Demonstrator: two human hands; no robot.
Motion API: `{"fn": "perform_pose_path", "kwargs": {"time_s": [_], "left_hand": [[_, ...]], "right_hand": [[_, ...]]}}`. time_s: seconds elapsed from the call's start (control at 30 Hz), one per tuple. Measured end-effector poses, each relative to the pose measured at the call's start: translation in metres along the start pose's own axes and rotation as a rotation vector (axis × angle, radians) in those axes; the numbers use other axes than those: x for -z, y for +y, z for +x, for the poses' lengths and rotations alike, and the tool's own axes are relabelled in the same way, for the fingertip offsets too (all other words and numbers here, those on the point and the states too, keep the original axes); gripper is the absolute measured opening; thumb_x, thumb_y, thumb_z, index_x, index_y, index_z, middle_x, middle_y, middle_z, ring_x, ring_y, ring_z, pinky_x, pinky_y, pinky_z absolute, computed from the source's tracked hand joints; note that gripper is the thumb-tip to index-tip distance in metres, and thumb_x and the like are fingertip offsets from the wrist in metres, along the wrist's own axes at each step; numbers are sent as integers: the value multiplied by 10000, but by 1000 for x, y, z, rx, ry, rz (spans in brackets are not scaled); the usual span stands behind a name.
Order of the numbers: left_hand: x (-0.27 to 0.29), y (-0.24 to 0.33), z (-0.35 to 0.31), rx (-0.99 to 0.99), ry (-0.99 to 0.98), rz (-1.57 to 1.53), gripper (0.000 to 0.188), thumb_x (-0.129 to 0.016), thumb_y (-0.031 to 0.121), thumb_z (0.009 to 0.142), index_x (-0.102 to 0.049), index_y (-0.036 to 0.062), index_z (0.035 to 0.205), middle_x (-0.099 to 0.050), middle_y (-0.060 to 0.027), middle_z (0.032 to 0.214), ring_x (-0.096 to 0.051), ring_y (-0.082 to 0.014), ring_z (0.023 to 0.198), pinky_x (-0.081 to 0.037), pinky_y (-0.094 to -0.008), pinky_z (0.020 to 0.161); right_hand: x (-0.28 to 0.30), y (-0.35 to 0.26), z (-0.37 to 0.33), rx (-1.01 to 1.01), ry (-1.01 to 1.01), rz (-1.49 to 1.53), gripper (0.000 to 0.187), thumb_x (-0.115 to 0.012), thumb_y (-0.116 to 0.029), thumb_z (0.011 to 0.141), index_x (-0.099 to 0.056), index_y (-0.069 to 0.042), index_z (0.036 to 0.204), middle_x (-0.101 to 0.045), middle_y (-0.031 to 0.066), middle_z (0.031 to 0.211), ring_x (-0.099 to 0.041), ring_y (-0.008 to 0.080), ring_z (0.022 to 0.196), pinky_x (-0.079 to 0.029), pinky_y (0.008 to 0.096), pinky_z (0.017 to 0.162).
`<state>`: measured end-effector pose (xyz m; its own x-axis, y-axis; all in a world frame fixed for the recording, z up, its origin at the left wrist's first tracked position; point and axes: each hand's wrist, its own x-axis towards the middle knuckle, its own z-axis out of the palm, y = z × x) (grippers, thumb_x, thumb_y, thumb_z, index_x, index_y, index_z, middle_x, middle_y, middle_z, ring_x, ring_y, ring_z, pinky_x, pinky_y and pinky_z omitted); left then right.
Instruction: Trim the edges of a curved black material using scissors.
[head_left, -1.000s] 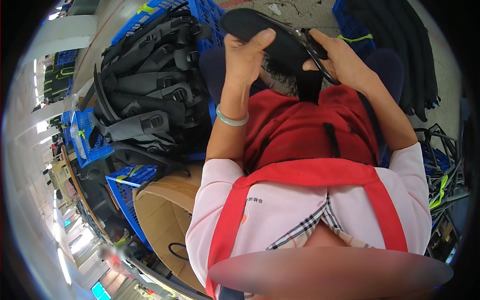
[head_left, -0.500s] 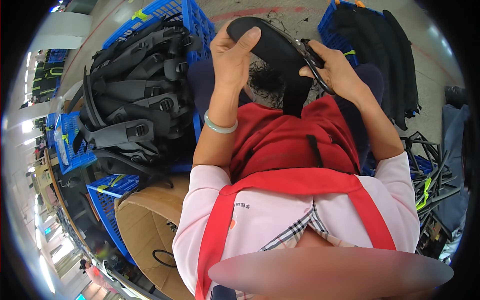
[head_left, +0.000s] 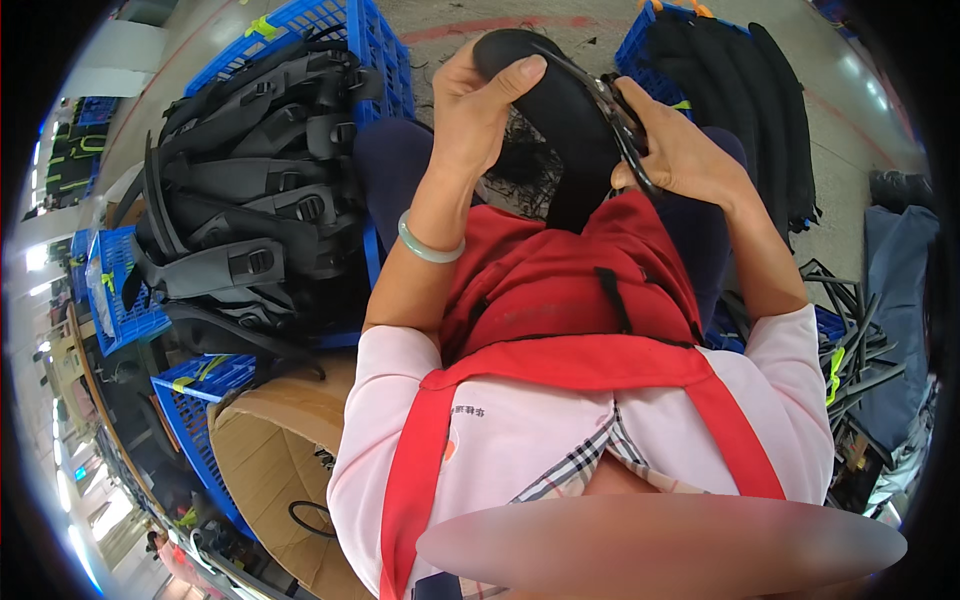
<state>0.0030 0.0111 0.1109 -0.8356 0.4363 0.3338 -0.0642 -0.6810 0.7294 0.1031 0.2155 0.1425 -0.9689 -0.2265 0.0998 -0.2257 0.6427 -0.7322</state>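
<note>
We are seeing moderately bright, even light on the hands, while ceiling tube lights are glaring white along the left rim. Reflections are shining on the floor. The fisheye is bending edges into black corners; a blurred oval is masking the bottom.

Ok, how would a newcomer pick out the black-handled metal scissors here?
Find the red cloth apron; just above it in the picture, the bare left hand holds a curved black padded strap. The bare right hand holds the scissors at that strap's right edge. Their glossy handle and glint of metal set them apart from the matte strap.
</note>
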Motion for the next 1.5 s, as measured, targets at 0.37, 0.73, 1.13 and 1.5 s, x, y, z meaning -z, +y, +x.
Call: {"fn": "perform_pose_path", "kwargs": {"time_s": [0.37, 0.73, 1.13, 1.5], "left_hand": [[-1, -5, 5, 12, -34, -41, 166, -705, 1, 847, -659, -14, 1006, -692, -72, 919, -657, -141, 812, -533, -267, 757], [-11, -12, 6, 22, -68, 122, 111, -717, 21, 843, -685, -9, 946, -694, -39, 865, -638, -97, 769, -513, -225, 720], [-22, -20, 3, 45, -152, 212, 159, -727, 54, 849, -689, -20, 985, -686, -24, 841, -620, -80, 754, -504, -214, 695], [-40, -22, 6, 86, -225, 275, 153, -731, 74, 852, -697, -12, 974, -677, -10, 820, -600, -68, 743, -489, -214, 665]], "right_hand": [[6, -4, -3, -172, -71, 97, 498, -688, -433, 866, -469, 9, 937, -382, 123, 639, -349, 218, 604, -353, 349, 561], [41, -2, -12, -268, -171, -48, 516, -728, -397, 838, -533, 11, 1088, -429, 45, 728, -401, 128, 682, -375, 283, 616], [66, -9, -17, -230, -208, -186, 660, -719, -531, 780, -517, 42, 1039, -414, 96, 733, -378, 152, 692, -390, 315, 630], [96, -21, -24, -228, -209, -252, 660, -714, -573, 760, -510, 22, 963, -341, 62, 673, -331, 148, 633, -318, 318, 563]]}}
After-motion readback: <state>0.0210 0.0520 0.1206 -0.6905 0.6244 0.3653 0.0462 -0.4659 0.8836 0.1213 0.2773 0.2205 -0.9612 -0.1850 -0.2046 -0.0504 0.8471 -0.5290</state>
